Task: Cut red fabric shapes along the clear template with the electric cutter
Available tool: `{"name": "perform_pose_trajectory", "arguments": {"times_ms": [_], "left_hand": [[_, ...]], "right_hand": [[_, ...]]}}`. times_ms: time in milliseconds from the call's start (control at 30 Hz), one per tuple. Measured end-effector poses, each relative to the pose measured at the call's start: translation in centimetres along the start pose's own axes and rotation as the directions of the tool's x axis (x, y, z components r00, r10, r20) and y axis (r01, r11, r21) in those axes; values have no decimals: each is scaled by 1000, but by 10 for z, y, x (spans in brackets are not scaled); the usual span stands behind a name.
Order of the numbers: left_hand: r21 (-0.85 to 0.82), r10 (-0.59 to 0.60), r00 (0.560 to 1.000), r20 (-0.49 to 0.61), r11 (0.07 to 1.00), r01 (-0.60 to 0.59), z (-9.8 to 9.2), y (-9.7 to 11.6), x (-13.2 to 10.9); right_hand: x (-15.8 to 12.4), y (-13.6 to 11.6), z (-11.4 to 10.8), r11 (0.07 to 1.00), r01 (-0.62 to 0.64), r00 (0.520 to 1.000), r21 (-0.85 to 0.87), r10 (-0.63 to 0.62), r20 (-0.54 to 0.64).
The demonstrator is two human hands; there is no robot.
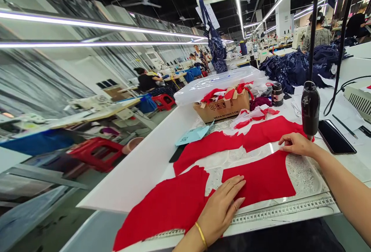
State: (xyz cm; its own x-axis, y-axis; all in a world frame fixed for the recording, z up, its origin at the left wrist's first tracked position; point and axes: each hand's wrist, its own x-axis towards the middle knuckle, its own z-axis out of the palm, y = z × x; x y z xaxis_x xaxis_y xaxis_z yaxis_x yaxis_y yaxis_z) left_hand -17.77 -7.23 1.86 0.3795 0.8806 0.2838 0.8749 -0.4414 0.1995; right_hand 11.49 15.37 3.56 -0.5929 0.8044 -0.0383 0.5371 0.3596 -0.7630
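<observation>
My left hand lies flat with fingers stretched over the inner edges of two red cloth pieces. One red fabric piece spreads to the left, its lower end hanging past the table edge. Another red fabric panel lies to the right, flat on the clear-topped table. At that panel's upper right corner, my right hand has its thumb and forefinger bent together at the cloth's edge. A longer red fabric strip stretches behind both. A tape measure runs along the front edge, partly under my left wrist and the cloth.
A cardboard box of red and white scraps stands behind the cloth, beside a plastic-wrapped bundle. A black hanging device is close to my right hand. A phone and a pencil lie right. Navy fabric is heaped behind.
</observation>
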Motion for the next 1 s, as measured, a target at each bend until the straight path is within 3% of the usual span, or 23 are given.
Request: {"name": "perform_pose_trajectory", "arguments": {"times_ms": [300,567,867,1000], "left_hand": [[-24,-53,998,-28,998,52,-6,-14,-16],[-25,-39,998,-45,999,38,-7,-15,-11],[-38,-22,997,-76,999,19,-8,-13,-8],[42,-6,999,-46,999,8,-8,-17,8]], "right_hand": [[5,8,-8,985,-113,947,-131,67,-315],[-3,4,-9,978,-68,980,-198,28,-198],[4,19,-13,980,-94,950,-177,35,-309],[4,18,-8,990,-34,945,-138,-13,-327]]}}
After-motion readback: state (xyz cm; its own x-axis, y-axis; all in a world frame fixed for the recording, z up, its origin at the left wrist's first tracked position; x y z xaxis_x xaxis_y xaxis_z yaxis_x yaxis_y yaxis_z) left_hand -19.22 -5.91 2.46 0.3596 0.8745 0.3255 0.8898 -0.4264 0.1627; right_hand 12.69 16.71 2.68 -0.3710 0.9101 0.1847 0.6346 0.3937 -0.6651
